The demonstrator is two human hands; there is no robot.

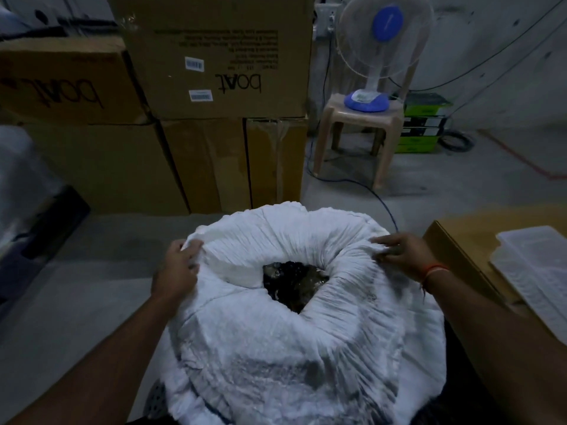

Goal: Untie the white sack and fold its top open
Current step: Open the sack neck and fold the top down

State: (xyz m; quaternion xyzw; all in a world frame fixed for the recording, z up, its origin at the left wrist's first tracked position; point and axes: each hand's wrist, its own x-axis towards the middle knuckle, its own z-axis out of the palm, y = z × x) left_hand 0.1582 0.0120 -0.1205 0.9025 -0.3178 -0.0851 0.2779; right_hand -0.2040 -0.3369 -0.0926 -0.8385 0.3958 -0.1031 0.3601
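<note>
The white sack [276,342] stands on the floor right below me, its mouth open and its top rolled outward into a thick crumpled rim. Through the opening I see dark, shiny contents [291,279]. My left hand [178,265] grips the rolled rim on the sack's left side, fingers closed over the fabric. My right hand [399,251] holds the rim on the right side, fingers pressed into the folds; an orange thread band circles that wrist. No tie or string is visible on the sack.
Stacked cardboard boxes [214,72] stand behind the sack. A table fan [377,50] sits on a beige plastic stool [352,133], with a blue cable trailing across the floor. An open carton [478,271] holding white plastic trays [537,271] lies to my right.
</note>
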